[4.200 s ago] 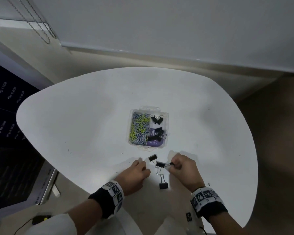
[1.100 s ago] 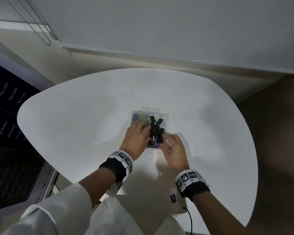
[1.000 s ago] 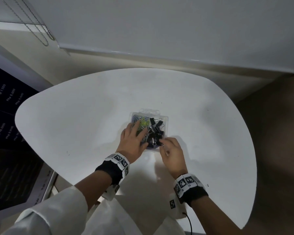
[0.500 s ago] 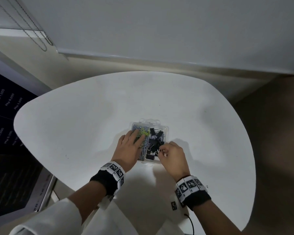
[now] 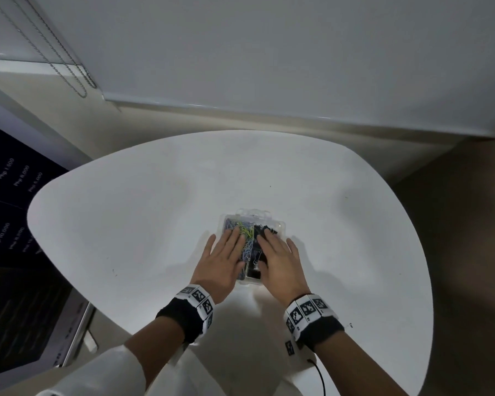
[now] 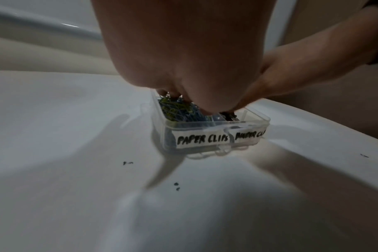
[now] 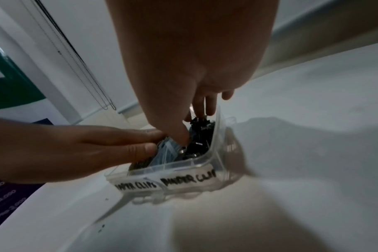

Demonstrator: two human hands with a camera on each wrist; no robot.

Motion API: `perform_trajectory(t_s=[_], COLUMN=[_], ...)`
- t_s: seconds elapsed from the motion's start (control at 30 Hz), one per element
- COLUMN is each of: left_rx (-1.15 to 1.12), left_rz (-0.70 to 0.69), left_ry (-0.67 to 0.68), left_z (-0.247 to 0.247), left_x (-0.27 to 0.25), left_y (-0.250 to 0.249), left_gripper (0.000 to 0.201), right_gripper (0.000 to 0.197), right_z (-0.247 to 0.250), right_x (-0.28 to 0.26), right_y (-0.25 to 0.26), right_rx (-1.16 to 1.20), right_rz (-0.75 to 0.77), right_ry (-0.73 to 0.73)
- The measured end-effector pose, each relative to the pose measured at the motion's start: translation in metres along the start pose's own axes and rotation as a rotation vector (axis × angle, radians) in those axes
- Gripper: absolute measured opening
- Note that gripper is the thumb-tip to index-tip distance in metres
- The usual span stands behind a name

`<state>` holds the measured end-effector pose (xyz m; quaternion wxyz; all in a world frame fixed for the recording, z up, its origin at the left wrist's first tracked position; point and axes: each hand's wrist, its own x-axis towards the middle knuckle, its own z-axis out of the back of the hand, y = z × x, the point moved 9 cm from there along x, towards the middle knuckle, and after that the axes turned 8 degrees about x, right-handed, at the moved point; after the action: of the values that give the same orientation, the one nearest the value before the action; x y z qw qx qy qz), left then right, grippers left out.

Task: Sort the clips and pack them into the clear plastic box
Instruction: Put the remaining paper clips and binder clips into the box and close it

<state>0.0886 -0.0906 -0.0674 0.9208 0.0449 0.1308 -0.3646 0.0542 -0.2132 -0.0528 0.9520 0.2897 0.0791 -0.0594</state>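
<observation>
A clear plastic box (image 5: 281, 224) sits mid-table, its front labelled "PAPER CLIPS" (image 6: 203, 139) and "BINDER CLIPS" (image 7: 188, 180). Coloured paper clips (image 5: 247, 230) fill the left half and black binder clips (image 5: 260, 232) the right half. My left hand (image 5: 226, 250) lies flat with straight fingers pressing on the paper clips (image 6: 177, 109). Beside it my right hand (image 5: 277, 251) lies flat on the binder clips (image 7: 200, 134), with its thumb down inside the box (image 7: 216, 145). Most of the contents are hidden under both palms.
The white rounded table (image 5: 143, 212) has bare surface all around the box and a few small dark specks (image 6: 176, 185). A window blind with bead chains (image 5: 69, 67) hangs behind, and a dark price board (image 5: 9, 195) stands to the left.
My right hand, curled and pinching at the binder clips half a second ago, now lies flat on them. The left hand stays pressed on the paper clips. No loose clips lie on the table.
</observation>
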Motion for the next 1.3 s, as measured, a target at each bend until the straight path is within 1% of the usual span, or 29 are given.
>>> perform_trajectory(t_s=[0.07,0.13,0.2,0.27,0.37,0.47,0.6,0.67,0.73,0.83,0.9,0.97,1.03,1.13,1.23,1.3], left_rx=[0.022,0.038,0.054,0.038,0.015,-0.035,-0.032,-0.032,-0.052,-0.046,-0.074,-0.078,-0.024,0.034,0.011,-0.011], left_rz=[0.054,0.093,0.082,0.033,-0.011,0.035,0.065,0.063,0.031,-0.026,-0.035,-0.048,-0.054,-0.051,-0.085,-0.114], left_ry=[0.015,0.028,0.029,0.011,0.005,0.043,0.065,0.042,0.026,-0.048,-0.100,-0.107,-0.084,-0.075,-0.171,-0.195], left_z=[-0.005,-0.006,-0.002,0.004,0.005,-0.008,-0.009,-0.005,-0.002,0.013,0.017,0.015,0.007,0.003,0.011,0.015], left_x=[0.003,0.009,0.016,0.017,0.006,-0.001,0.009,0.013,0.015,0.014,0.010,0.004,-0.003,-0.007,-0.006,-0.009], left_y=[0.007,0.011,0.008,-0.002,-0.010,-0.002,0.003,0.003,-0.001,-0.006,-0.005,-0.003,-0.001,0.000,-0.004,-0.008], left_gripper=[0.060,0.060,0.059,0.059,0.057,0.062,0.064,0.064,0.062,0.055,0.050,0.049,0.055,0.056,0.048,0.044], right_gripper=[0.060,0.058,0.057,0.060,0.073,0.080,0.083,0.085,0.086,0.079,0.076,0.074,0.076,0.078,0.079,0.079], right_z=[-0.008,-0.006,-0.001,0.000,-0.010,-0.012,-0.009,-0.009,-0.006,0.005,0.007,-0.001,-0.009,-0.011,-0.002,0.001], right_x=[-0.003,-0.004,-0.005,-0.006,-0.007,-0.006,-0.003,0.000,0.002,0.005,0.004,0.002,0.001,0.001,-0.001,-0.003], right_y=[0.000,0.001,0.002,-0.001,-0.005,-0.004,-0.006,-0.009,-0.008,-0.003,-0.005,-0.010,-0.013,-0.012,-0.007,-0.006], right_rx=[-0.043,-0.046,0.012,0.074,0.029,-0.022,-0.042,-0.029,-0.007,0.008,0.018,0.000,-0.034,-0.026,0.022,0.009], right_rz=[0.027,0.054,0.067,0.056,0.038,0.051,0.052,0.054,0.067,0.092,0.063,0.033,0.027,0.033,0.074,0.080], right_ry=[0.050,0.049,0.020,0.006,0.088,0.125,0.147,0.156,0.156,0.087,0.055,0.086,0.120,0.127,0.064,0.049])
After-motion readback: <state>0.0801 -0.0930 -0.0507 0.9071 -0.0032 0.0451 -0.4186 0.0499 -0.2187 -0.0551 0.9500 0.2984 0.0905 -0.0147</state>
